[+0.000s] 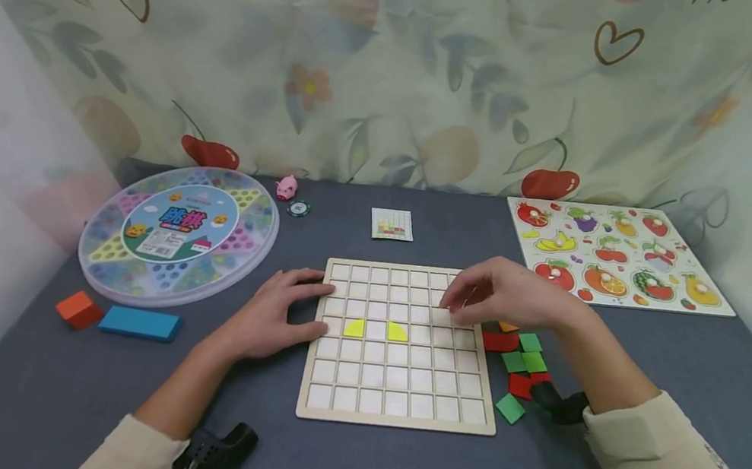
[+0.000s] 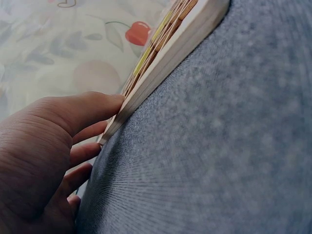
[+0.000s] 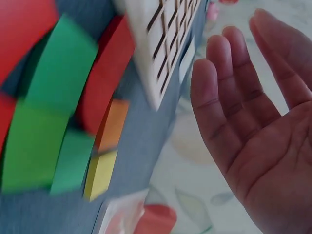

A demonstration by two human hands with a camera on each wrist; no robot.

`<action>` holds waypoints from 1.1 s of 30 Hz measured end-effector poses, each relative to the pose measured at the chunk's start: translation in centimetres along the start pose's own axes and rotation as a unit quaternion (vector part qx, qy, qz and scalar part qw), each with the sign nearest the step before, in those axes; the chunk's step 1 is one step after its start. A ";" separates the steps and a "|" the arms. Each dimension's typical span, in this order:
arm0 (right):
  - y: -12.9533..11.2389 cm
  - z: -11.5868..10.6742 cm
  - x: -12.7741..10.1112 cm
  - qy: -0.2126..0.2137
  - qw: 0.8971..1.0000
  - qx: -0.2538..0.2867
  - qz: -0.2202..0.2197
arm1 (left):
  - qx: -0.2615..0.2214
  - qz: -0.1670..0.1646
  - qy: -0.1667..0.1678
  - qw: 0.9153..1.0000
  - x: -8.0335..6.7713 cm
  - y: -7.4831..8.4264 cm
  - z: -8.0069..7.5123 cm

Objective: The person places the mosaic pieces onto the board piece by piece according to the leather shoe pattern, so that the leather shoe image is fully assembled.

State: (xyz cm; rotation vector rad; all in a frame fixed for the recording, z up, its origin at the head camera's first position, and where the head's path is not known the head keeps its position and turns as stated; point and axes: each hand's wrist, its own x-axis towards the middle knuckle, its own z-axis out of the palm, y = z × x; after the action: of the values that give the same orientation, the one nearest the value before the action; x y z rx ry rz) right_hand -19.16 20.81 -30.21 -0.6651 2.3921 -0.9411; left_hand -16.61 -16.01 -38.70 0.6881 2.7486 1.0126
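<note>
- The wooden grid board (image 1: 403, 347) lies flat on the grey table (image 1: 678, 373), right in front of the person, with two yellow quarter-round tiles (image 1: 354, 328) seated in its fourth row.
- The left hand (image 1: 278, 314) rests against the board's left edge, fingers fairly straight, thumb along the rim; it grips nothing.
- The right hand (image 1: 503, 294) hovers over the board's upper right cells, fingers bent downward; from the head view I cannot tell whether it pinches anything.
- The right wrist view settles that: the palm (image 3: 263, 126) is bare and the fingers (image 3: 222, 92) are spread open, holding nothing.
- The left wrist view shows what the head view cannot: the board's side wall (image 2: 161, 68), with the thumb (image 2: 83, 109) touching its edge.
- Loose red, green, orange and yellow tiles (image 1: 519, 360) lie scattered just beside the board's right edge, under the right forearm.
- Farther out: a small pattern card (image 1: 391, 224) beyond the board, a round checkers case (image 1: 178, 230) far left, an orange block (image 1: 78, 309) touching a blue block (image 1: 139, 323) near the left table edge, and a fruit puzzle (image 1: 621, 254) at far right.
- Bare table shows in front of the board and between it and the blocks.
</note>
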 end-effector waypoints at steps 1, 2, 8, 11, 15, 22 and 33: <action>0.4 -0.4 -0.3 0.006 1.000 0.003 0.001 | 0.000 0.000 0.000 1.000 0.0 0.0 0.0; 0.8 -0.7 -0.7 0.014 1.000 0.005 0.005 | 0.000 0.000 0.000 1.000 0.0 0.0 0.0; 3.3 -2.1 -2.3 0.045 0.998 0.000 0.040 | 0.000 -0.002 0.001 1.000 0.0 0.0 0.0; 4.5 -2.7 -3.0 0.054 0.997 0.004 0.055 | 0.000 -0.003 0.002 1.000 0.0 -0.1 0.0; 5.9 -3.1 -3.5 0.062 0.995 -0.012 0.078 | -0.002 -0.002 0.002 1.000 0.0 -0.2 0.1; 7.7 -2.9 -3.7 0.068 0.990 -0.079 0.097 | -0.001 -0.003 0.003 1.000 -0.1 -0.2 0.1; 8.0 -2.9 -3.9 0.091 0.987 -0.050 0.121 | -0.003 -0.004 0.001 1.000 0.0 -0.1 0.1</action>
State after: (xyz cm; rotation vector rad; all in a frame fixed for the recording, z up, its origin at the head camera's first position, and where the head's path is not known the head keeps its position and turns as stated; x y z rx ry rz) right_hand -19.91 29.66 -33.10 -0.3245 2.6217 -0.8139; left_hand -16.64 -16.02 -38.88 0.6743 2.7467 1.0209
